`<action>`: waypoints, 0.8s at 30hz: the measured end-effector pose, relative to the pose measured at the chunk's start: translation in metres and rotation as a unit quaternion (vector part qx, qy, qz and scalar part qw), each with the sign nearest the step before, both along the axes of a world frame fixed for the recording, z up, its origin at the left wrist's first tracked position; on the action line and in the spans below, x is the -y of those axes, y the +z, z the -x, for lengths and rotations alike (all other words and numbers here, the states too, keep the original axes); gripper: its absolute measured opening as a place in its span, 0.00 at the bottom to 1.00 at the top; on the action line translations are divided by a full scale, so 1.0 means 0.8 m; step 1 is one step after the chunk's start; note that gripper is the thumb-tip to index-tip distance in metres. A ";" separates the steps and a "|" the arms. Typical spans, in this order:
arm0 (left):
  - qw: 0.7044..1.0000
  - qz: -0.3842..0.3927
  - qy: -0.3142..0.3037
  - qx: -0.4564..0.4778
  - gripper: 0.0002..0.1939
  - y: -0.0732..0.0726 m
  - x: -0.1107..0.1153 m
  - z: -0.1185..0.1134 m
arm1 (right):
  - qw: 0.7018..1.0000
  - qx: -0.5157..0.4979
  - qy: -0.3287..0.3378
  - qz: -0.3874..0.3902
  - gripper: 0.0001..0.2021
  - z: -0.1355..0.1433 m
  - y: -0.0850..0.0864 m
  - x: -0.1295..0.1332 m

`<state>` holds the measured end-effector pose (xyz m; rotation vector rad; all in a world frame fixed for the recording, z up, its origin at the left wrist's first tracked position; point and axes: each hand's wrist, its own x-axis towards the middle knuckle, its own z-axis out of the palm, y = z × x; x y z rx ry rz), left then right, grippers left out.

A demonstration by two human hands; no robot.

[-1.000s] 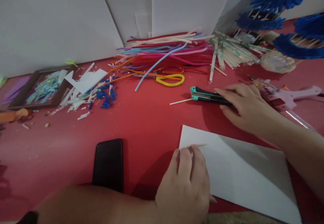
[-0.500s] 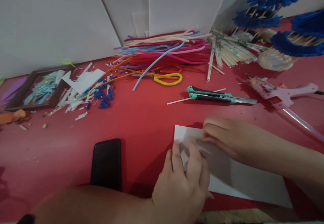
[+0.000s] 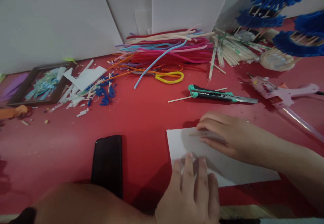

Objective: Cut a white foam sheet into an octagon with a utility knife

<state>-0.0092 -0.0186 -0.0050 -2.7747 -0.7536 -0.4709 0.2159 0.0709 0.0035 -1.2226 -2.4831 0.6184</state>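
Note:
A white sheet (image 3: 243,171) of paper or card lies on the red table in front of me. My left hand (image 3: 191,192) rests at its lower left edge, fingers spread and the fingertips on the sheet; it holds nothing. Over the sheet's upper edge is my right hand (image 3: 222,134), its thumb and fingers closed around a thin wooden stick (image 3: 193,134). Only the stick's left end shows, pointing left across the sheet; the rest is hidden by the hand.
Beyond the sheet lie a green-and-black box cutter (image 3: 212,94) with its blade out, a pink glue gun (image 3: 286,94) and yellow-handled scissors (image 3: 174,78). Pipe cleaners (image 3: 167,53) are heaped at the back. A black phone (image 3: 107,163) lies left; blue fringed pieces (image 3: 298,45) stand right.
The sheet has turned, its lower right corner now farther from me. My left hand has slid back toward me and lies flatter. The stick's end now shows by my right hand.

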 end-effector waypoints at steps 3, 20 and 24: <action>0.999 0.020 -0.027 -0.029 0.22 0.005 -0.004 0.005 | 1.000 0.000 0.016 -0.001 0.10 0.005 0.000 -0.003; 0.976 0.219 0.008 -0.013 0.61 0.007 -0.114 0.045 | 0.995 -0.020 -0.021 -0.092 0.10 -0.002 -0.008 -0.013; 0.985 0.171 -0.002 0.008 0.55 0.006 -0.111 0.043 | 0.994 -0.012 -0.011 -0.108 0.10 0.000 -0.007 -0.012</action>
